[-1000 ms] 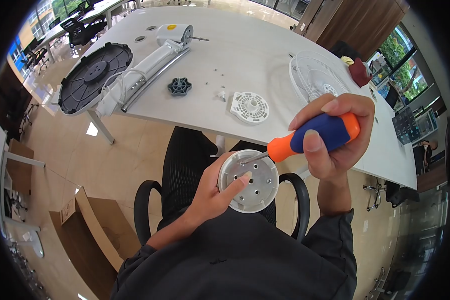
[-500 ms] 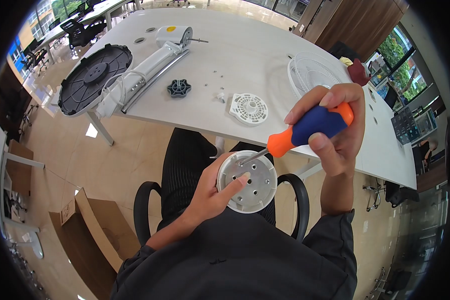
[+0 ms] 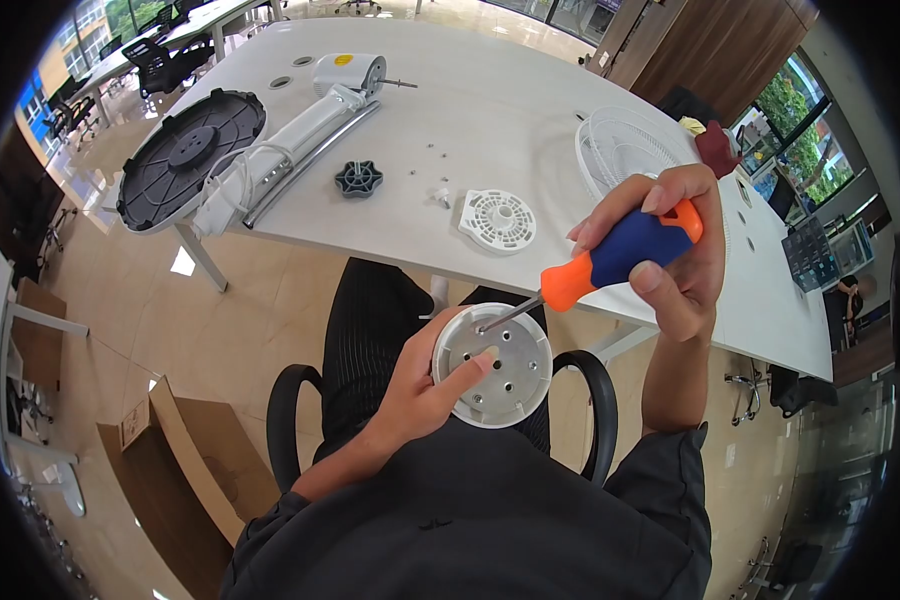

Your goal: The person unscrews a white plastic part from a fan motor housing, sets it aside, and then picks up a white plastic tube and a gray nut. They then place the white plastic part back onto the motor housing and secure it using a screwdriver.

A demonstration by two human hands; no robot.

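Note:
Over my lap, my left hand [image 3: 422,385] grips a round white part [image 3: 515,385] with a metal plate inside, its thumb lying across the plate near the centre. My right hand [image 3: 685,250] holds a blue and orange screwdriver [image 3: 620,258] by its handle. The shaft slants down to the left, and its tip meets the plate at the upper left, at a screw or hole too small to tell. On the table nearby lie a white slotted disc [image 3: 498,221], a dark star-shaped knob [image 3: 358,179] and several small screws [image 3: 442,197].
The white table [image 3: 450,90] bears a fan stand with a motor [image 3: 345,72], a round black base [image 3: 192,145] and a wire fan guard [image 3: 625,150]. An open cardboard box [image 3: 205,460] is on the floor at left. A person [image 3: 850,300] is visible far right.
The screwdriver handle and my right hand have shifted and turned slightly, with the tip still at the plate. The round part has moved very little.

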